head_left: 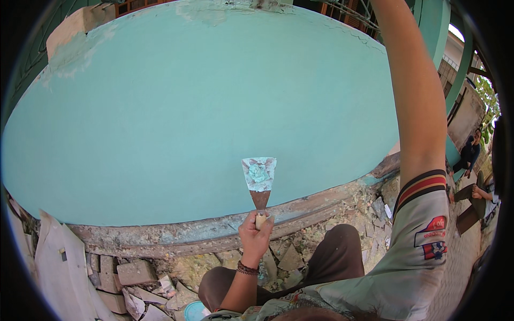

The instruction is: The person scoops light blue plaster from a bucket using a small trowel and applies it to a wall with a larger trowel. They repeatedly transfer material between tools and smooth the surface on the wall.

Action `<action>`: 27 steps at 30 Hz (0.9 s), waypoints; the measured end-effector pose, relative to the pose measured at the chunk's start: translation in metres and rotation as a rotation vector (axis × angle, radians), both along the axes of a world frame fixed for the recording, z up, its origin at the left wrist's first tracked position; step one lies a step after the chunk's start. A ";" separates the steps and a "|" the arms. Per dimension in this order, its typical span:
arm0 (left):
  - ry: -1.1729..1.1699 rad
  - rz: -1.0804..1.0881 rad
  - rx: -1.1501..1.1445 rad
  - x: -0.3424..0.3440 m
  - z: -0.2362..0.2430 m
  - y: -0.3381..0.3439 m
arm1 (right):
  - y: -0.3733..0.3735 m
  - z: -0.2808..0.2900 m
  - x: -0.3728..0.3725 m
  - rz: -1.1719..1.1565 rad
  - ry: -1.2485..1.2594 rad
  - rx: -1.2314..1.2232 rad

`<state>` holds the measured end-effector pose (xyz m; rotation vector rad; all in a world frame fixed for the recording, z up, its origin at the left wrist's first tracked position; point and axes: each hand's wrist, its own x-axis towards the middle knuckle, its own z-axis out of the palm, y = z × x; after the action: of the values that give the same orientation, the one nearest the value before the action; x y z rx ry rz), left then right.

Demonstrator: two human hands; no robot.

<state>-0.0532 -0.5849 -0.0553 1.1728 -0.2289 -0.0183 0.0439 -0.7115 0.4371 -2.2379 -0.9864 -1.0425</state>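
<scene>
My left hand (254,235), with a braided bracelet at its wrist, is wrapped round the short wooden handle of a putty knife (260,200). The broad blade points upward in front of a turquoise wall (203,107), and a lump of light turquoise putty (259,172) sits on it. Whether the blade touches the wall I cannot tell. My right arm (420,101) reaches up past the top edge, so the right hand is out of sight.
A ledge (176,235) runs along the wall's foot. Bricks (136,273) and broken slabs lie below it, beside a pale sheet (61,267). A round turquoise container (196,311) stands by my left knee. Two people (470,152) sit at the far right.
</scene>
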 end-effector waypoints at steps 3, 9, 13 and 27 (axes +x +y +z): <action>0.010 0.000 0.001 -0.001 0.002 0.001 | -0.012 0.012 -0.001 0.086 -0.110 -0.024; 0.004 -0.005 -0.003 -0.001 0.001 0.002 | -0.014 -0.012 -0.019 0.114 -0.087 -0.001; 0.025 -0.001 -0.036 -0.002 0.003 0.000 | -0.007 -0.027 -0.007 0.117 -0.075 0.018; -0.022 0.006 0.034 -0.004 0.001 -0.004 | -0.009 -0.035 -0.015 0.105 -0.261 0.071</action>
<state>-0.0567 -0.5886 -0.0546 1.2081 -0.2456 -0.0044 0.0290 -0.7210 0.4016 -2.0045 -1.1418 -1.3239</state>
